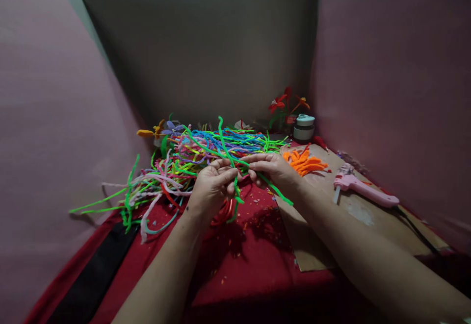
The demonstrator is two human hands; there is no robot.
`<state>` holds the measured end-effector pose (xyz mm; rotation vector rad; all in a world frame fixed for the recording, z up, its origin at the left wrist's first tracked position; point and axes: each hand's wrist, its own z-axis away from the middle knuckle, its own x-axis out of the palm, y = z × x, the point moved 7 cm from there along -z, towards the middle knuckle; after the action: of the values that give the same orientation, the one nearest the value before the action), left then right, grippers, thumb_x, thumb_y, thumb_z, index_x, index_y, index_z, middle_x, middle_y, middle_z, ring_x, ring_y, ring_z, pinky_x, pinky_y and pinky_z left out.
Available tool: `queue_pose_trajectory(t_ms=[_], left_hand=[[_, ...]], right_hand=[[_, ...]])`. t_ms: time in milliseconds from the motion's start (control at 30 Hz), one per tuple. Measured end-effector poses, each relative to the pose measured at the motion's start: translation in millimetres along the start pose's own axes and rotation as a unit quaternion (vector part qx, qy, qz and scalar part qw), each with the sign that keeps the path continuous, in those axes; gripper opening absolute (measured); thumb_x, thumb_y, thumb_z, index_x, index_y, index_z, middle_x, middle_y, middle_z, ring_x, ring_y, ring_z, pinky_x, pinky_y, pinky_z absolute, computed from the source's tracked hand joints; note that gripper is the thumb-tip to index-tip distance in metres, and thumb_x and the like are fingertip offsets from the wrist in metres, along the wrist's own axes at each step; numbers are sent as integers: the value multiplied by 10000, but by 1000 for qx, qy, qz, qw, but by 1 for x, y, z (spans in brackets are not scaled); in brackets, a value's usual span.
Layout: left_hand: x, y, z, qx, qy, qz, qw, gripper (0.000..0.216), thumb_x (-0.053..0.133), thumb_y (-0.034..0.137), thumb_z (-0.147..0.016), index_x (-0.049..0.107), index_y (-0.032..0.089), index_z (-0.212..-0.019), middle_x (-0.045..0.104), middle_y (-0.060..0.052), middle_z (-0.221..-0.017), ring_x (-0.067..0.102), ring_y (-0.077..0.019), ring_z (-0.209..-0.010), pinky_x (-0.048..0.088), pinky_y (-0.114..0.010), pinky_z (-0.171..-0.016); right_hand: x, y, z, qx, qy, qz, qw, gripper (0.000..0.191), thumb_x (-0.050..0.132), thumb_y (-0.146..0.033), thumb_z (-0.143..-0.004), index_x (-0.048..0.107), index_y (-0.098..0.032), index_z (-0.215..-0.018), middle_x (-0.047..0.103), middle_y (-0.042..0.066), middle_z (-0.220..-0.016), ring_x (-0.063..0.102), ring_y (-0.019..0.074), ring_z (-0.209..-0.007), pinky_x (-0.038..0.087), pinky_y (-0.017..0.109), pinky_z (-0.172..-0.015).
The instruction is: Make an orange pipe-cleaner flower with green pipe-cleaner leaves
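Observation:
Green pipe cleaners cross one another between my two hands, above the red cloth. My left hand pinches them near the crossing, thumb against fingers. From the other side, my right hand has its fingertips closed on a green length that runs out below the palm toward the lower right. Short green ends hang beneath the left fingers. Just behind both hands lies a heap of many-coloured pipe cleaners, partly covered by them.
A pink glue gun rests on a brown board at right, beside orange pipe-cleaner pieces. A lidded jar and red flowers stand behind. A black strip lies at left; scraps dot the red cloth.

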<state>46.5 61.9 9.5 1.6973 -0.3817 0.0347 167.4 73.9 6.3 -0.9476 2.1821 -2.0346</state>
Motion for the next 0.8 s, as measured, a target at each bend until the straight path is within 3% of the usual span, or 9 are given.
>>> queue_pose_trajectory(t_ms=[133, 300, 467, 633, 800], left_hand=[[4, 0, 1, -10, -26, -42, 999, 179, 679, 216, -685, 585, 106, -790, 620, -19, -607, 441, -27, -386, 295, -149, -369], [1, 5, 5, 0, 25, -73, 997, 186, 709, 209, -633, 603, 103, -743, 620, -14, -579, 449, -36, -369, 304, -150, -361], [6, 6, 9, -1, 24, -127, 992, 167, 684, 234, -633, 590, 135, -729, 570, 23, -503, 464, -70, -348, 309, -164, -335], [9, 6, 9, 5, 46, -218, 975, 128, 669, 223, -628, 572, 140, -647, 517, 48, -469, 425, -52, -381, 305, -160, -380], [15, 0, 6, -10, -28, -191, 981, 184, 693, 189, -589, 599, 142, -740, 572, 21, -636, 520, -91, -582, 402, -194, -551]], right_hand=[[1, 5, -1, 4, -23, 16, 1000, 234, 596, -167, -634, 677, -114, -848, 601, -21, -478, 446, 62, -337, 309, 175, -322], [3, 7, -2, 15, -54, 25, 998, 168, 609, -174, -629, 663, -116, -777, 621, -7, -517, 479, 67, -371, 336, 170, -343], [6, -3, 1, -19, -29, 130, 991, 175, 655, -290, -672, 632, -117, -688, 608, -2, -534, 531, 73, -456, 429, 184, -457], [10, -14, 4, -98, -4, 263, 960, 243, 617, -277, -721, 517, -147, -542, 503, -47, -439, 434, 46, -370, 319, 163, -359], [-4, -21, 5, -101, 64, 200, 972, 245, 576, -292, -769, 507, -148, -583, 556, -28, -477, 456, 49, -364, 333, 166, -351]])
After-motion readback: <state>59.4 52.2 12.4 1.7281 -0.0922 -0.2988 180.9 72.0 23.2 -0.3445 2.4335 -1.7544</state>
